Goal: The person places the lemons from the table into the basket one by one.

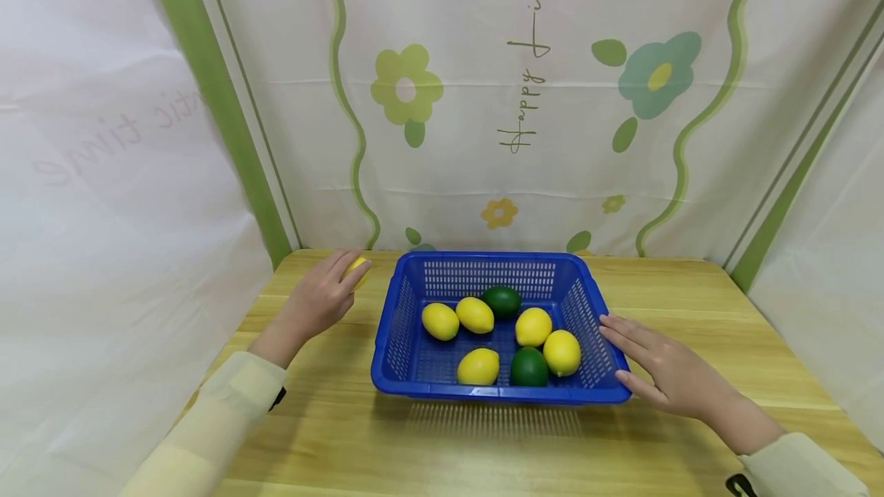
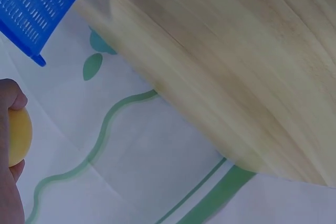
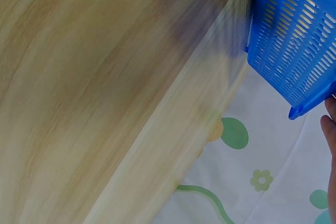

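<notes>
My left hand (image 1: 323, 294) grips a yellow lemon (image 1: 357, 273) to the left of the blue basket (image 1: 500, 392). In the left wrist view the same lemon (image 2: 20, 137) shows between thumb and fingers. My right hand (image 1: 666, 366) rests with fairly straight fingers on the basket's right rim. Inside the basket lie several yellow lemons (image 1: 478, 367) and two dark green fruits, one at the back (image 1: 502, 301) and one at the front (image 1: 529, 367). The right wrist view shows fingertips (image 3: 329, 129) at the basket's rim (image 3: 315, 100).
The basket stands on a light wooden table (image 1: 331, 436). White curtains (image 1: 456, 175) printed with flowers and green lines hang behind the table and at both sides.
</notes>
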`<state>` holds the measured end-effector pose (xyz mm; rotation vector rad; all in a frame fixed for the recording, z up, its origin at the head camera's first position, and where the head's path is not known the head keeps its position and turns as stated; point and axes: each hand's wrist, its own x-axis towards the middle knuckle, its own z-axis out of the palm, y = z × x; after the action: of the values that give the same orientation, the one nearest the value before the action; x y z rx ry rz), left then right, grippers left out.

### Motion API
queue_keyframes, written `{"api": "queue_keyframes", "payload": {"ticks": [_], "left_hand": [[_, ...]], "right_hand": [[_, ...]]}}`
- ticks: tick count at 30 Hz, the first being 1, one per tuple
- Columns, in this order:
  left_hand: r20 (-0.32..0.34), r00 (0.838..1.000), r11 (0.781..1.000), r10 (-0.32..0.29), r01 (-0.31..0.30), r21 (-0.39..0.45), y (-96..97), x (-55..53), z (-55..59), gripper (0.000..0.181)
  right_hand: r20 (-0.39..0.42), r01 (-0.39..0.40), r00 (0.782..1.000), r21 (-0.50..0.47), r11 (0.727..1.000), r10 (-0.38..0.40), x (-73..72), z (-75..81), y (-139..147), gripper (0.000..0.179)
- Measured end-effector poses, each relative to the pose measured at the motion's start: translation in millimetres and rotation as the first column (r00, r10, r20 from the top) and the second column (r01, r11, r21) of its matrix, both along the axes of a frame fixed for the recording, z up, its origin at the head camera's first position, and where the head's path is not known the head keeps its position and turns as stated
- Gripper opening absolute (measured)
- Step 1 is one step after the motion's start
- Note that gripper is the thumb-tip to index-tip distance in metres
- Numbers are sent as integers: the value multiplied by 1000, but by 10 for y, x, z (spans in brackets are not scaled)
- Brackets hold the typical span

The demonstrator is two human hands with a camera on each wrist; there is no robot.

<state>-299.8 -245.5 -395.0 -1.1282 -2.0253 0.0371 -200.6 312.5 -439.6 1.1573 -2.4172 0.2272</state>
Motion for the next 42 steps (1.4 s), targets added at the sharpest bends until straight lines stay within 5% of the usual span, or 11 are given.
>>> {"api": "queue_keyframes", "payload": {"ticks": [31,42], "left_hand": [[-58,990,992,-127,126,-16,372,256,201,38],[-20,990,988,-142,141,-57,517,341,259,36]], "right_hand": [[-8,-8,1000,-4,1000,8,-11,-26,17,56],[-19,-32,999,-24,999,32,-15,-26,10,56]]}}
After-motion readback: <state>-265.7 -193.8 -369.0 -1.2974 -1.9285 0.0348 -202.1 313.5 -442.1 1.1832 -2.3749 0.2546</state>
